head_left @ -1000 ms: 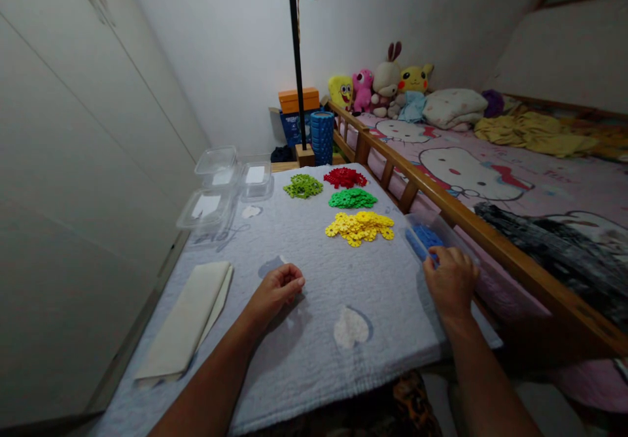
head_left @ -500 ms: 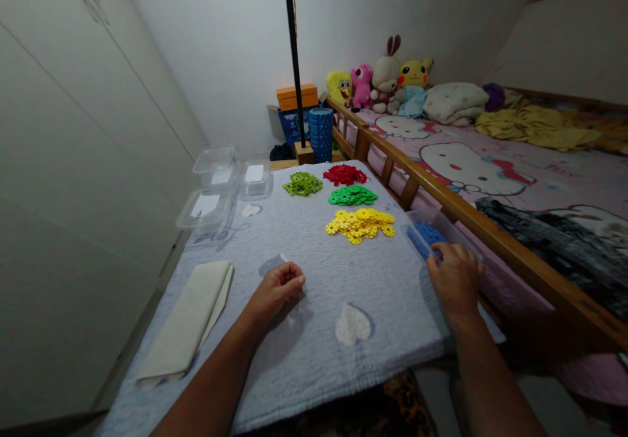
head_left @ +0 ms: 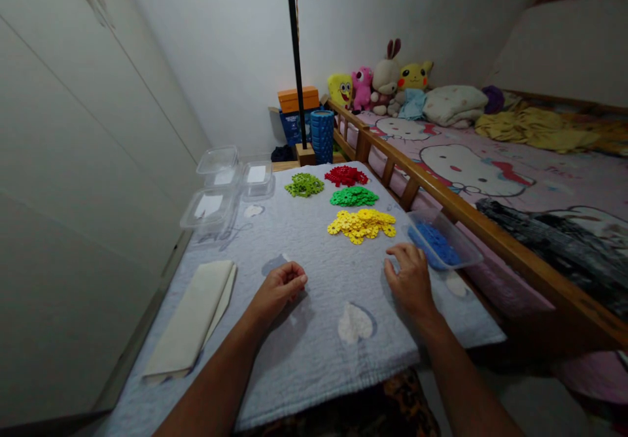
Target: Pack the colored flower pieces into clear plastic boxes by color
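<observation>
My left hand [head_left: 282, 288] rests on the cloth-covered table with its fingers curled against the thumb. Whatever may be inside that grip is hidden. My right hand [head_left: 409, 281] hovers just left of a clear plastic box [head_left: 468, 254] at the table's right side, thumb and fingertips apart and nothing visible between them. Inside the box lie blue plastic pieces [head_left: 434, 244]. Beyond my right hand is a pile of yellow notched discs [head_left: 362, 225]. Farther back sit piles of green discs [head_left: 353, 195], red pieces [head_left: 346, 175] and light green pieces [head_left: 304, 185].
Several clear plastic boxes [head_left: 209, 209] with white paper labels stand at the back left. A folded cream cloth or sheet [head_left: 191, 319] lies on the left. A wooden bed rail [head_left: 441, 198] runs along the right side. A black pole [head_left: 297, 64] rises behind the table.
My right hand has moved left from the box of blue pieces to over the table, and its fingers have parted. My left hand has stayed in place.
</observation>
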The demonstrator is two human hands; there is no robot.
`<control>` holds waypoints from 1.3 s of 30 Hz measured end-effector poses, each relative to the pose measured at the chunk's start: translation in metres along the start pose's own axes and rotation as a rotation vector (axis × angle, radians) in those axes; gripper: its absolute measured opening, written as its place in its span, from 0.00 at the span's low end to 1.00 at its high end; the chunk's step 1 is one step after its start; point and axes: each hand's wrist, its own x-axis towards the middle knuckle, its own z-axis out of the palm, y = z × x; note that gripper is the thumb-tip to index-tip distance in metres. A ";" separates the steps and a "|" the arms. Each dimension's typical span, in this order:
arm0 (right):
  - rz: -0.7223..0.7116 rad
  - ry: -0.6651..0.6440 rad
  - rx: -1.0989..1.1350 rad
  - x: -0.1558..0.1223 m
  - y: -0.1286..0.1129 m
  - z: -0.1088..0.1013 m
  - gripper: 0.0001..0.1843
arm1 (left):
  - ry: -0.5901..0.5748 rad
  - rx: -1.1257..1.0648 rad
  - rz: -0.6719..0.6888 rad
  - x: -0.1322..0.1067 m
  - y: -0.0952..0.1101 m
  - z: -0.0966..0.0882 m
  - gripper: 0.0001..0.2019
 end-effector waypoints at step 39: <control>0.297 -0.066 -0.360 0.007 0.064 -0.039 0.17 | -0.030 0.024 -0.015 0.002 -0.003 0.000 0.17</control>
